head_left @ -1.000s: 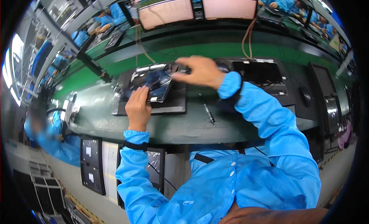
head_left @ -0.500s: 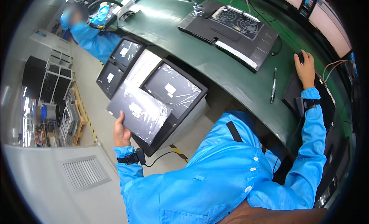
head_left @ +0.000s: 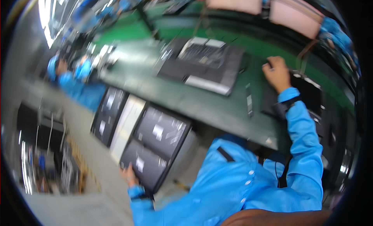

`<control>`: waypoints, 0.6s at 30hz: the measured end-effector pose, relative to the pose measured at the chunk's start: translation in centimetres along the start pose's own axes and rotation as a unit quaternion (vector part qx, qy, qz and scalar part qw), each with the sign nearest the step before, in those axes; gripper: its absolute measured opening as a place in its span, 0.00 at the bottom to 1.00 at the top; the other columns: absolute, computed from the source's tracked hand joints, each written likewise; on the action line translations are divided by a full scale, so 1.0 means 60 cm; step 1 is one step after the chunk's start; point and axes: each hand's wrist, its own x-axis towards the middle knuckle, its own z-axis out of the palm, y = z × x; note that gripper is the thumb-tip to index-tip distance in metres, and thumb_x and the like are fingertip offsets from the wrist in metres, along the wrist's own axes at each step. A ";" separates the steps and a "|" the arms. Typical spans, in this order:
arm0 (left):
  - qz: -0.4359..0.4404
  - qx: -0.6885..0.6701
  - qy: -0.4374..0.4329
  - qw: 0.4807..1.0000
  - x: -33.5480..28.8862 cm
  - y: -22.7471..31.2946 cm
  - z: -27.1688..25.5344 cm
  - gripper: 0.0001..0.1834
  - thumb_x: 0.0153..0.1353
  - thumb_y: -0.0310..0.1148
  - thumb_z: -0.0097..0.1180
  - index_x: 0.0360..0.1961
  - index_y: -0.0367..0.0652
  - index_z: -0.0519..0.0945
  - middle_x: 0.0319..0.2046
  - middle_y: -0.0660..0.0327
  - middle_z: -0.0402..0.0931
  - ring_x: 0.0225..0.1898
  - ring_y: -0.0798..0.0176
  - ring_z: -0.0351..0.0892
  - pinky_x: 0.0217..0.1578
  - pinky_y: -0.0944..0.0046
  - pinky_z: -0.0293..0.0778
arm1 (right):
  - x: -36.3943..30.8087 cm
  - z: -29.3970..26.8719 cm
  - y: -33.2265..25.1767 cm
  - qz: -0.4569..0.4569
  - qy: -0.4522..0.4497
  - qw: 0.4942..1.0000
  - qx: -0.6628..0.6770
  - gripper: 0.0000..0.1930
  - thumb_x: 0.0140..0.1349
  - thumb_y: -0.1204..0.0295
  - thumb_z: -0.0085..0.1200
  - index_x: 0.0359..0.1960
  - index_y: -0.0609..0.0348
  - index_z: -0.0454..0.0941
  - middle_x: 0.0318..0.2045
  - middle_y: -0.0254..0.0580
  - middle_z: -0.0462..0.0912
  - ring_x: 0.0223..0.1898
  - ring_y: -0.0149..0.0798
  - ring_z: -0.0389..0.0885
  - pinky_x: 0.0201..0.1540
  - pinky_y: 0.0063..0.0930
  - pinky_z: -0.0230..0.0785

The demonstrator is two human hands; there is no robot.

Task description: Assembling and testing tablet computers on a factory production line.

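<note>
My left hand (head_left: 129,176), blurred by motion, is at the near left edge of a dark flat panel (head_left: 149,158) in clear film with a white label. Its fingers look apart, with the tips at the panel's edge. That panel lies in a black tray (head_left: 182,138) beside a second wrapped panel (head_left: 158,128). At the right of the green table (head_left: 210,109), my right hand (head_left: 278,73) is curled over a dark computer mouse (head_left: 267,66), mostly hidden under the fingers.
A black tray with wrapped panels (head_left: 108,117) stands left of a pale strip (head_left: 125,127). On the table lie a large dark panel (head_left: 217,68) with a patterned sheet and a pen (head_left: 249,99). Monitors (head_left: 295,16) stand behind. A person in blue (head_left: 79,88) works at far left.
The wrapped panel has gone from tilted in my left hand down into the tray. The view has swung and blurred. My right hand stays on the mouse.
</note>
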 end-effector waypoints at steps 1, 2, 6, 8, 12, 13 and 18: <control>0.134 0.162 0.031 0.977 0.036 -0.075 -0.067 0.41 0.61 0.27 0.64 0.73 0.32 0.57 0.67 0.40 0.65 0.69 0.44 0.64 0.70 0.46 0.60 | 0.010 0.017 -0.010 -0.008 -0.005 1.000 0.010 0.19 0.58 0.61 0.59 0.47 0.59 0.82 0.48 0.54 0.81 0.52 0.57 0.80 0.55 0.47 0.74; 0.324 0.464 0.208 0.798 0.030 -0.056 0.010 0.37 0.60 0.27 0.63 0.69 0.29 0.62 0.70 0.39 0.58 0.70 0.40 0.61 0.71 0.46 0.58 | -0.007 -0.003 0.011 0.006 0.012 1.000 -0.022 0.19 0.56 0.61 0.59 0.47 0.59 0.83 0.49 0.55 0.81 0.51 0.58 0.81 0.54 0.48 0.75; 0.422 0.348 0.043 0.836 -0.113 0.078 0.186 0.29 0.63 0.24 0.59 0.66 0.32 0.69 0.70 0.43 0.60 0.71 0.43 0.61 0.70 0.47 0.60 | -0.008 -0.006 -0.005 0.036 0.020 0.999 0.002 0.20 0.55 0.59 0.62 0.46 0.59 0.84 0.46 0.54 0.80 0.49 0.56 0.80 0.53 0.49 0.73; 0.408 0.175 -0.112 0.889 -0.171 0.093 0.291 0.24 0.63 0.21 0.58 0.61 0.36 0.73 0.67 0.48 0.63 0.68 0.50 0.66 0.65 0.52 0.69 | -0.012 0.005 -0.005 0.043 0.014 0.999 0.002 0.22 0.55 0.59 0.62 0.48 0.60 0.84 0.49 0.54 0.79 0.53 0.57 0.78 0.57 0.49 0.70; 0.393 0.028 -0.351 0.849 -0.300 0.148 0.494 0.16 0.60 0.19 0.62 0.51 0.35 0.79 0.54 0.51 0.76 0.54 0.53 0.78 0.53 0.59 0.76 | -0.016 -0.004 -0.014 0.057 0.032 0.998 -0.017 0.23 0.55 0.59 0.63 0.49 0.61 0.83 0.51 0.54 0.78 0.55 0.57 0.76 0.59 0.51 0.68; 0.420 0.013 -0.403 0.813 -0.330 0.161 0.539 0.15 0.61 0.19 0.62 0.50 0.35 0.80 0.52 0.52 0.78 0.49 0.56 0.80 0.47 0.62 0.77 | -0.013 -0.025 -0.017 0.041 0.086 0.995 0.009 0.22 0.56 0.60 0.63 0.48 0.60 0.83 0.51 0.54 0.78 0.55 0.57 0.76 0.59 0.50 0.69; 0.481 0.015 -0.554 0.679 -0.419 0.190 0.670 0.11 0.64 0.21 0.61 0.47 0.36 0.83 0.33 0.60 0.81 0.31 0.68 0.78 0.33 0.68 0.74 | -0.041 -0.171 -0.041 -0.062 0.090 0.989 0.097 0.18 0.57 0.60 0.63 0.43 0.60 0.83 0.48 0.51 0.80 0.50 0.54 0.80 0.53 0.44 0.74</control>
